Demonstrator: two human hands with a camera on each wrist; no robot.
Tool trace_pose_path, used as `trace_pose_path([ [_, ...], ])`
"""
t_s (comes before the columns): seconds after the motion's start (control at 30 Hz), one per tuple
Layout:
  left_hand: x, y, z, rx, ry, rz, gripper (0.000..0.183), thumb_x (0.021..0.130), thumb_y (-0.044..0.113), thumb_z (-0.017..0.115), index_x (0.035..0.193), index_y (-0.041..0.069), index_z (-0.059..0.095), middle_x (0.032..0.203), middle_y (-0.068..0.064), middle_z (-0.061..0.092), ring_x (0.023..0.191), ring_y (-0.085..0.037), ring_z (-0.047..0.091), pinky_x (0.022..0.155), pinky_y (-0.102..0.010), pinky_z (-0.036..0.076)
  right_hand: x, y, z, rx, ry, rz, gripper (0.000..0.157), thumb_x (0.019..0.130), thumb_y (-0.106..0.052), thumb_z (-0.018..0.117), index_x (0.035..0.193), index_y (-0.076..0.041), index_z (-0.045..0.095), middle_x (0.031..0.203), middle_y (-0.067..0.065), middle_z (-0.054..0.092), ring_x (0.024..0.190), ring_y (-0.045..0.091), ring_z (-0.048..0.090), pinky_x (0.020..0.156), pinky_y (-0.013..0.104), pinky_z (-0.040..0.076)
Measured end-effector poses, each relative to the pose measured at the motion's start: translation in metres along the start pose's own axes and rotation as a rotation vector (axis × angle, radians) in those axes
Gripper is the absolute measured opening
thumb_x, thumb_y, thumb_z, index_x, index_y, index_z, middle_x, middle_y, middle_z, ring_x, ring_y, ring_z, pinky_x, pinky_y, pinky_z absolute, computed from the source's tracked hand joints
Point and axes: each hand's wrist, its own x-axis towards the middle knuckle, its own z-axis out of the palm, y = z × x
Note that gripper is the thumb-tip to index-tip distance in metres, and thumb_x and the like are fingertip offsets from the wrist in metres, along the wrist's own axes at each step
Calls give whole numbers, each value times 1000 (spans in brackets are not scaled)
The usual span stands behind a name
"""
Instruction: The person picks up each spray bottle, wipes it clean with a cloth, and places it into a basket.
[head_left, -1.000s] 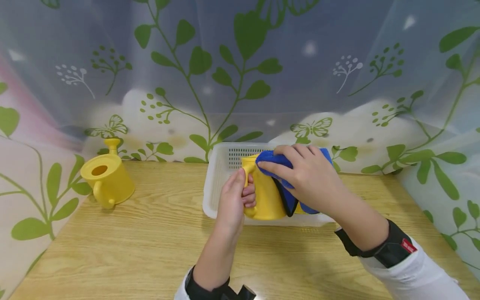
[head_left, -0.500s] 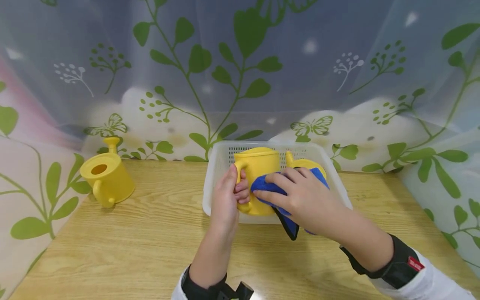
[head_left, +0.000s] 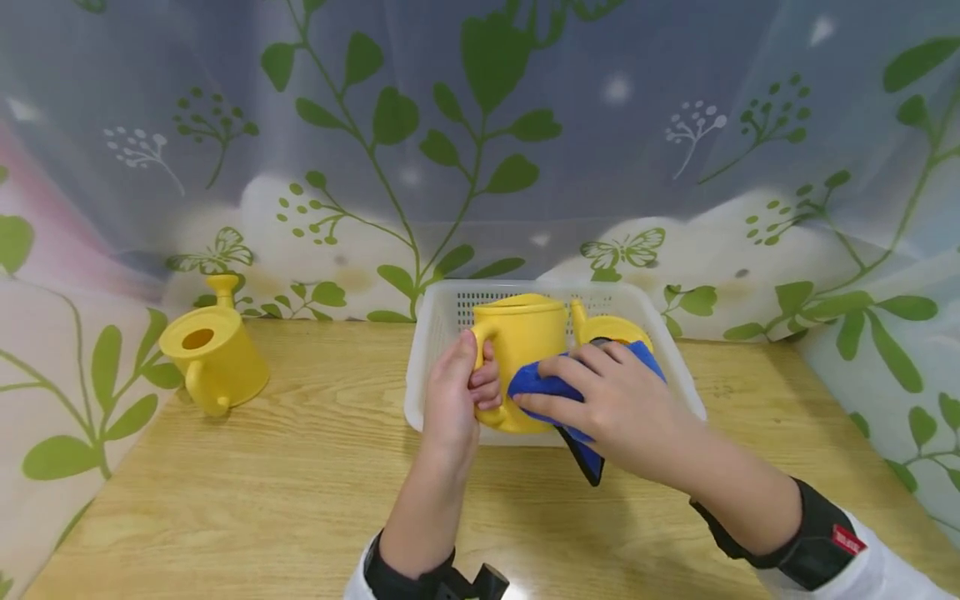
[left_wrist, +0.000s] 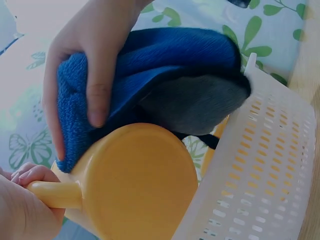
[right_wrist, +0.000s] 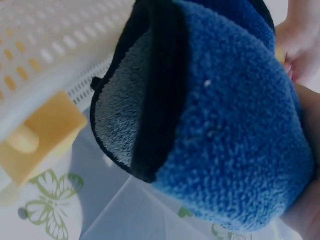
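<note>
In the head view my left hand (head_left: 459, 387) grips the handle of a yellow watering can (head_left: 528, 329), held upright over the basket; its spout is hidden. The left wrist view shows the can's round base (left_wrist: 142, 185) from below. Bunched in my right hand (head_left: 622, 408) is a blue cleaning cloth (head_left: 551, 387) with black edging and a grey reverse side. It lies against the lower right side of the can, with my fingers (left_wrist: 100, 95) spread over it. Up close in the right wrist view, the fluffy cloth (right_wrist: 235, 120) hides most of the can.
Behind the hands stands a white perforated basket (head_left: 435, 367) on the wooden table (head_left: 300, 500). Another yellow item with a spout (head_left: 615, 327) sits inside it at the right. A second yellow watering can (head_left: 225, 358) stands at far left. A leaf-patterned curtain (head_left: 337, 208) hangs behind.
The cloth in my right hand has gone from the can's upper rim down to its lower side. My left hand has tilted the can more upright, uncovering the yellow item in the basket.
</note>
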Motion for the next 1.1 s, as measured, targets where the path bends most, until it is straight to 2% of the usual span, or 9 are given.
trace_pose_path([
  [0.27, -2, 0, 2, 18, -29, 7, 31, 100, 30, 29, 80, 10, 40, 59, 5, 26, 49, -7, 22, 47, -18, 20, 17, 29, -8, 22, 108, 80, 53, 68, -7, 76, 117, -22, 60, 108, 12, 57, 91, 32, 53, 74, 49, 45],
  [0.43, -2, 0, 1, 1, -29, 4, 31, 101, 30, 28, 80, 10, 40, 58, 5, 26, 48, -6, 22, 46, -17, 19, 18, 32, -7, 68, 166, 143, 49, 71, -6, 74, 116, -20, 61, 107, 16, 56, 89, 34, 53, 73, 50, 44],
  [0.67, -2, -1, 1, 0, -23, -17, 31, 100, 28, 29, 78, 10, 40, 58, 5, 25, 48, -7, 21, 46, -18, 20, 12, 28, -5, 97, 124, 141, 53, 68, -5, 76, 116, -21, 61, 108, 16, 56, 95, 35, 52, 75, 52, 44],
  [0.93, -2, 0, 0, -28, -19, -17, 32, 101, 31, 28, 80, 10, 40, 57, 7, 26, 47, -6, 22, 45, -17, 19, 2, 12, -2, 70, 77, 22, 53, 66, -12, 78, 116, -20, 61, 106, 12, 57, 88, 30, 54, 73, 47, 48],
  [1.1, -2, 0, -1, -41, -14, 6, 32, 101, 30, 27, 80, 10, 39, 56, 7, 25, 46, -6, 21, 45, -17, 18, -6, -3, -1, 87, 8, -2, 47, 70, -16, 77, 114, -24, 61, 108, 7, 58, 91, 25, 54, 73, 43, 48],
])
